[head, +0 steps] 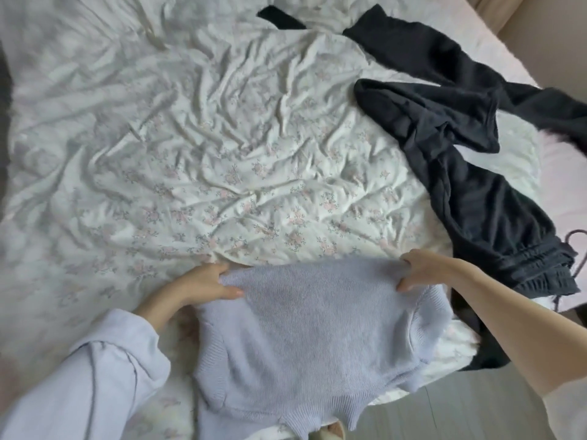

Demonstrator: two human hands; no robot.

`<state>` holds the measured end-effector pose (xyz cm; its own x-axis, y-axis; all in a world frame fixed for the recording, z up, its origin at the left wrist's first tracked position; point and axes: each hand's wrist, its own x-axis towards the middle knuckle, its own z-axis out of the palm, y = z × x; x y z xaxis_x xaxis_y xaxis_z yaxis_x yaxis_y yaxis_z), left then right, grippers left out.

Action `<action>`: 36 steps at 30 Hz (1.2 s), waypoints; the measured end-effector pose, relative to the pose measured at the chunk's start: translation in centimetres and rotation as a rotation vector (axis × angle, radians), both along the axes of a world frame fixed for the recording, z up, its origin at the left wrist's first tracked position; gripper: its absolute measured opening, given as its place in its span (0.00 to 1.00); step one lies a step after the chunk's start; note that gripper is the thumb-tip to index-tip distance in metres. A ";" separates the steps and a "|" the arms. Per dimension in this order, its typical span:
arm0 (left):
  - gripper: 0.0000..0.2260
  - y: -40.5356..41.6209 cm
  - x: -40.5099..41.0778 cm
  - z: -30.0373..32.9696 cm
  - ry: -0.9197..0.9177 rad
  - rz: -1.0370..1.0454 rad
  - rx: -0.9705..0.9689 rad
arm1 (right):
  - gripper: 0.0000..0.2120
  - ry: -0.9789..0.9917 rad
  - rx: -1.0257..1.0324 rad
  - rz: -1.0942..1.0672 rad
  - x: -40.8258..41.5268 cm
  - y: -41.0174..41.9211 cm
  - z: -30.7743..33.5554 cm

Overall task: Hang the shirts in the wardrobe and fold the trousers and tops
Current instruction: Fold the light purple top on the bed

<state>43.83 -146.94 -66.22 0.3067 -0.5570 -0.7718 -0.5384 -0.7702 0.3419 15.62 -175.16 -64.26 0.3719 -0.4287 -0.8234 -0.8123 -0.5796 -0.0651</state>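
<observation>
Floral bed sheet [222, 154]; left hand [203, 282], right hand [422, 271] outstretched, pinching lilac knit top [305, 328] edge.

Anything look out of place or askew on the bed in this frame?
Nothing is damaged or spilled. The dark trousers lie twisted and unfolded on the right of the rumpled floral sheet, their waistband end hanging over the bed's edge. Both hands hold the lilac knit top.

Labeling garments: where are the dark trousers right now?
Head view: the dark trousers lie sprawled on the right side of the bed, beyond and right of the lilac knit top held in both hands.
</observation>
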 end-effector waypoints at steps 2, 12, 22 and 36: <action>0.32 -0.5 0.4 0.2 0.028 0.094 -0.041 | 0.14 -0.057 0.025 -0.130 0.2 -0.5 1.0; 0.21 -10.7 6.4 5.7 -0.254 0.579 -0.422 | 0.26 -0.719 -0.227 -0.805 8.4 -8.5 5.6; 0.33 -11.8 -2.2 -1.2 -0.628 -0.178 -0.247 | 0.18 -0.568 -0.169 -0.871 5.5 -10.2 -1.7; 0.30 -12.6 -2.5 0.4 -0.383 -0.047 -0.066 | 0.09 -0.586 -0.234 -0.997 7.2 -3.5 3.0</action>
